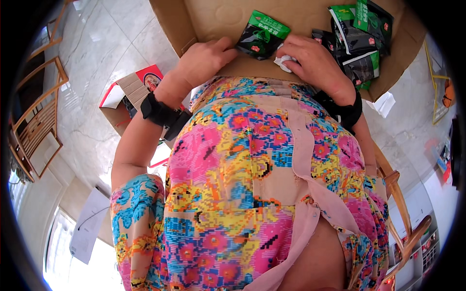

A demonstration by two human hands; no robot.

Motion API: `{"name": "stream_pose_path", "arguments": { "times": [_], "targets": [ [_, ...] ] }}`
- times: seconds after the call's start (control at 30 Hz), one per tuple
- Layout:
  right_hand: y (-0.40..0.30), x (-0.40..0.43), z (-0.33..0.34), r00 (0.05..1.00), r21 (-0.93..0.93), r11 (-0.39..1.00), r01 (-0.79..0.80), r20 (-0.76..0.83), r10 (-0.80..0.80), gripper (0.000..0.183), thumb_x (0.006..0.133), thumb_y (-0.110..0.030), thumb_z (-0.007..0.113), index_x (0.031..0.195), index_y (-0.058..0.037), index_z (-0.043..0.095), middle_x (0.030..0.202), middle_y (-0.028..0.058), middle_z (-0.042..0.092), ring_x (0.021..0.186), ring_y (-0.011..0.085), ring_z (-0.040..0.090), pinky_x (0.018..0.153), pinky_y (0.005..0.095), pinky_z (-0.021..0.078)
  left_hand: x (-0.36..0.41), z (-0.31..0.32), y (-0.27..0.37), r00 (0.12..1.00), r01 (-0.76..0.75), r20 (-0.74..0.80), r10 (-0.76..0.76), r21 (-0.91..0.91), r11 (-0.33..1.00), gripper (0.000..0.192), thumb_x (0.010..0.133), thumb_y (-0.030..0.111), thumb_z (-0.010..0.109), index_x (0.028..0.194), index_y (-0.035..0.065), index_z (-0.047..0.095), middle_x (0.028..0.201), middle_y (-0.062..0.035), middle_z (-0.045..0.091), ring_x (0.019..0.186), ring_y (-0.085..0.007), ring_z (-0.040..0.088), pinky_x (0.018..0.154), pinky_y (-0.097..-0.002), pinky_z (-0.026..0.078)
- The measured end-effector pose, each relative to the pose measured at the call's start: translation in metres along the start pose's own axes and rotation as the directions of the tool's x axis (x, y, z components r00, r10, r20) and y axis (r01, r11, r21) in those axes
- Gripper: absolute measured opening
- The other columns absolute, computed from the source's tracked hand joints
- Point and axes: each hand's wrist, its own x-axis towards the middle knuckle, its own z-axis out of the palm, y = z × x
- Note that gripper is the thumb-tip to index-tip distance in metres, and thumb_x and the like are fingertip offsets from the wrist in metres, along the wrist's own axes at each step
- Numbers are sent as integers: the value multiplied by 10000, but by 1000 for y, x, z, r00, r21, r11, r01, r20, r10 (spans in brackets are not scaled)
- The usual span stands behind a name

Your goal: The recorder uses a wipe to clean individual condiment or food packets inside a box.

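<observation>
A single black-and-green printed packet [263, 36] lies in a shallow cardboard box [214, 22] before me. Just left of the packet, my left hand [205, 60] rests at the near side of the box, its fingers bent and thumb apart, with nothing seen in its grasp. My right hand [313, 60] pinches a crumpled white tissue [285, 62] close to the packet's lower right edge. Beside that hand, several similar packets [358, 34] lie in a loose, overlapping heap at the right end of the box.
A red printed carton [125, 92] with open flaps stands on the marble-patterned tiled floor [98, 120] to my left. Wooden chairs are at the far left [38, 123] and at my right [397, 192]. A white scrap [383, 104] shows past the box's right corner.
</observation>
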Motion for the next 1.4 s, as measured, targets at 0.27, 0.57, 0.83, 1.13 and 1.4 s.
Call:
{"name": "stream_pose_path", "arguments": {
  "times": [0.27,0.57,0.83,1.13,1.4],
  "targets": [
    [2,0,0,1000,3,1000,0,19,0,133,768,-95,686,899,-83,664,876,82,598,884,285,616,741,393,497,20,4,-21,941,-336,100,325,127,933,143,763,134,586,885,66,619,848,-56,524,788,-217,602,612,-336,524],
    [0,1,2,1000,11,1000,-10,21,10,128,766,-92,682,892,-83,662,880,81,603,883,289,618,739,395,499,33,6,-30,839,-541,194,509,192,819,80,734,163,595,739,84,605,808,-25,520,793,-179,567,637,-299,516],
    [3,1,-1,1000,-14,1000,-17,4,17,121,765,-95,680,884,-85,663,868,78,593,876,286,612,742,394,498,45,8,-36,789,-614,188,585,214,760,79,731,161,598,659,131,598,808,7,546,823,-174,574,614,-294,517],
    [2,-3,0,998,44,998,-50,26,48,146,748,-69,690,889,-83,659,905,76,587,925,289,597,793,399,474,50,-2,-28,791,-600,248,560,133,788,101,764,157,565,691,97,600,790,-28,557,803,-194,586,620,-314,517],
    [-4,-4,4,999,41,998,-54,0,54,138,744,-66,687,877,-92,665,888,74,580,912,281,599,797,393,464,42,-10,-24,826,-548,203,526,74,833,122,753,163,571,665,80,586,759,-43,548,783,-209,571,646,-336,507]
  ]
}}
